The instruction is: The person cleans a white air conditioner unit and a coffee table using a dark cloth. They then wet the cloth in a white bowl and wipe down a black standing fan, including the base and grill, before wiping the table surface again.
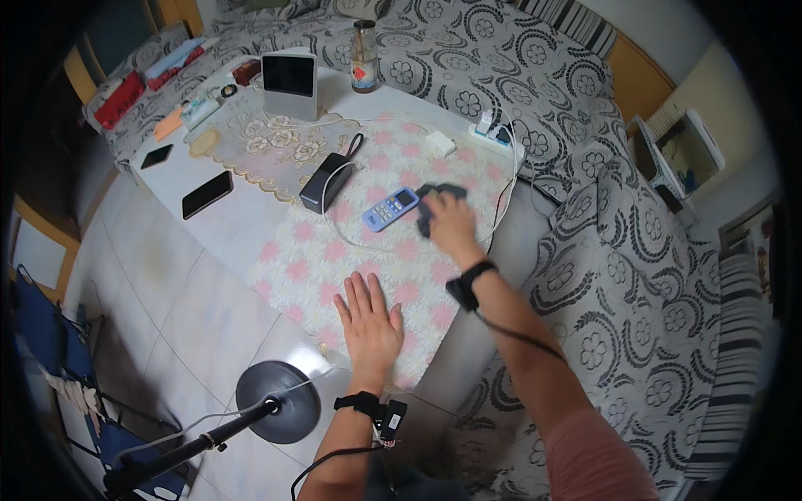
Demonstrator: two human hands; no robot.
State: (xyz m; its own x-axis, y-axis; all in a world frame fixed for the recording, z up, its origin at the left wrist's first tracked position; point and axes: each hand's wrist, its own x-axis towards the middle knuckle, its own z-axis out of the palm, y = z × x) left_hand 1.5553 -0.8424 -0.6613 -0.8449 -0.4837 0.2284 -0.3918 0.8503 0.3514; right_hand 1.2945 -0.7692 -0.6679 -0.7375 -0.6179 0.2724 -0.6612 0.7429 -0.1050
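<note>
My right hand (452,222) is bent over a dark grey cloth-like item (427,216) on the table, its fingers on it. Both are blurred, while the remote beside them is sharp. A blue remote control (390,210) lies just left of that hand. My left hand (371,325) rests palm down with fingers apart on the pink-and-white flowered tablecloth (297,270), holding nothing. Black straps with small devices circle both wrists. Left of the remote is a black power bank (327,181) with a strap loop, a white cable curving across it.
Two phones (207,195) lie at the table's left. Behind stand a smart display (289,86) and a glass bottle (364,59). A power strip (496,144) with cables and a white adapter (440,143) sit right. A black stand (279,401) is on the floor; a patterned sofa (601,300) flanks the table.
</note>
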